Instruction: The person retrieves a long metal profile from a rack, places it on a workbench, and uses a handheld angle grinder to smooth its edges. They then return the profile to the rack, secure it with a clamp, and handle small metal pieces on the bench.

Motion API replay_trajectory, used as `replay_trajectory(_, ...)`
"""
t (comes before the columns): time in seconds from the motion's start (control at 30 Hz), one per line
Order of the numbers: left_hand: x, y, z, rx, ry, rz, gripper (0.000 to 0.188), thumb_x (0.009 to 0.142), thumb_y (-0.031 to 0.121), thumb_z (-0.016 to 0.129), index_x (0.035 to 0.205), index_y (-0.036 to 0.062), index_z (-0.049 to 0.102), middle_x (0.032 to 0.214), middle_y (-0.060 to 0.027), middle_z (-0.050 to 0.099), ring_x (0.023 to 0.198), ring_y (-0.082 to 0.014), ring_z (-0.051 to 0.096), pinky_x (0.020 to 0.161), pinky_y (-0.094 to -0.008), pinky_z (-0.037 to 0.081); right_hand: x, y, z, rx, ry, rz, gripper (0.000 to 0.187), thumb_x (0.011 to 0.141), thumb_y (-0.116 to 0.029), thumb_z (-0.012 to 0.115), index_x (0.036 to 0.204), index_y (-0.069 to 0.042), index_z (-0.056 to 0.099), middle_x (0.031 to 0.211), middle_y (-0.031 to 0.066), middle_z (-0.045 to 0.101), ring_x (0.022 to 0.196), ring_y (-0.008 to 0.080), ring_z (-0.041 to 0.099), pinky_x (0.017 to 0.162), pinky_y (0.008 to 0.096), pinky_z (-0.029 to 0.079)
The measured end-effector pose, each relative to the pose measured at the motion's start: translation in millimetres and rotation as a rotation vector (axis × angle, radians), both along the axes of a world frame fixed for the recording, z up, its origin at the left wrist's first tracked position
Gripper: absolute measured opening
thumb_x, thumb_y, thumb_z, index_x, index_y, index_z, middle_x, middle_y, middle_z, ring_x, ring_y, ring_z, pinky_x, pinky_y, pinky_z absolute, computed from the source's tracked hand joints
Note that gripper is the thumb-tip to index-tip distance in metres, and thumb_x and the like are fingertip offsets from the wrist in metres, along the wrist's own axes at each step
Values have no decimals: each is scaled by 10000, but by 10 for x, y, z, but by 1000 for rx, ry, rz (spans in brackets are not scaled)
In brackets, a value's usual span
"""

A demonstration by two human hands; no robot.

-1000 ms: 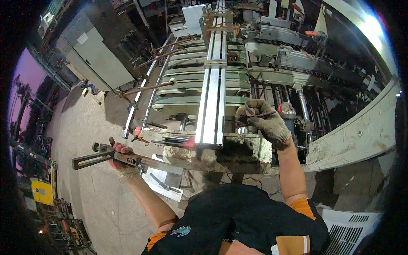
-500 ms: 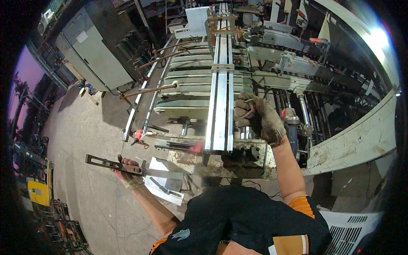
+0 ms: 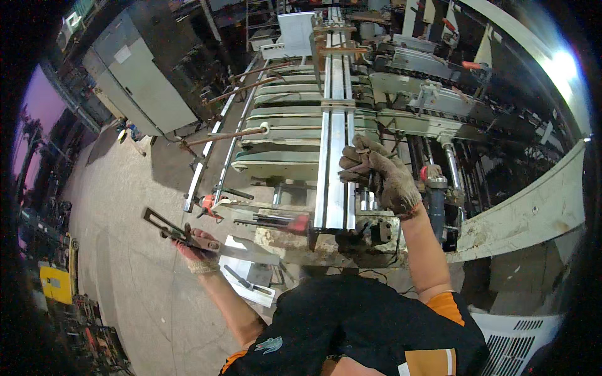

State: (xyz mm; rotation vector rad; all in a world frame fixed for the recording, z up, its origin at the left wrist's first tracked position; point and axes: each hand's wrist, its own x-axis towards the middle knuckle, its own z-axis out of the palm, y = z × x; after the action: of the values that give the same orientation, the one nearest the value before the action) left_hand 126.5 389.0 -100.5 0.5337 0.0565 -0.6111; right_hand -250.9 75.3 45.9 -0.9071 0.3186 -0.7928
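Observation:
My left hand [image 3: 198, 243], in a pale knit glove, is closed round a dark slotted metal bar [image 3: 164, 226]. A flat strip runs from it to the right, above a white metal plate [image 3: 238, 271]. My right hand [image 3: 380, 170], in a dirty work glove, is bent with its fingers curled over the right edge of a long aluminium rail [image 3: 336, 141]. Whatever is inside those fingers, if anything, is hidden. The rail lies lengthwise across a pale machine frame [image 3: 295, 246]. Shiny metal cylinders [image 3: 368, 200] stand just under the right hand.
Pale green slats [image 3: 279, 161] cross beneath the rail, with rusty bars [image 3: 235, 133] jutting to the left. A dark cylinder with a red top [image 3: 434, 188] stands right of my right wrist. A grey cabinet [image 3: 144, 81] is at the far left.
The slotted bar in my left hand has moved right and its far end has tilted upward. My right hand's fingers now overlap the rail's edge. The rail's near end has shifted slightly right.

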Motion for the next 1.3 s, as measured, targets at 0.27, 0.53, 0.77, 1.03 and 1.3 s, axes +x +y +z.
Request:
replay_trajectory(0.27,-50,-322,205,163,-31,1,601,953,689,427,956,126,638,717,-34,597,644,-221,579,599,-372,522,289,232,156,-75,305,-122,354,973,-151,619,1299,-14,596,1085,139,709,910,234,725,778,357,614)
replay_trajectory(0.53,-41,-422,61,266,13,-27,722,962,718,348,1132,54,575,832,-105,628,710,-278,604,645,-417,509,599,338,-63,-319,339,-224,324,998,-141,588,1282,12,613,1094,119,704,943,179,697,811,310,599)
replay_trajectory(0.77,145,-332,-83,357,-12,-65,733,930,724,440,1045,23,617,789,-123,656,676,-289,633,630,-444,535,591,371,-106,-344,296,-213,338,1009,-172,595,1299,2,588,1107,108,688,936,151,682,827,289,577)
replay_trajectory(1.03,736,-393,121,334,-256,-236,551,1005,586,451,1210,80,525,960,-135,671,728,-273,619,639,-418,538,608,407,-179,-447,344,-224,347,1019,-165,585,1343,-41,569,1182,98,674,1017,164,668,889,318,562)
replay_trajectory(1.3,989,-2054,685,447,-350,-361,595,886,663,612,1087,103,614,839,-103,650,699,-264,626,638,-432,545,596,373,-314,-486,311,-234,358,1033,-162,556,1372,-48,546,1205,80,662,1052,155,652,896,322,569)
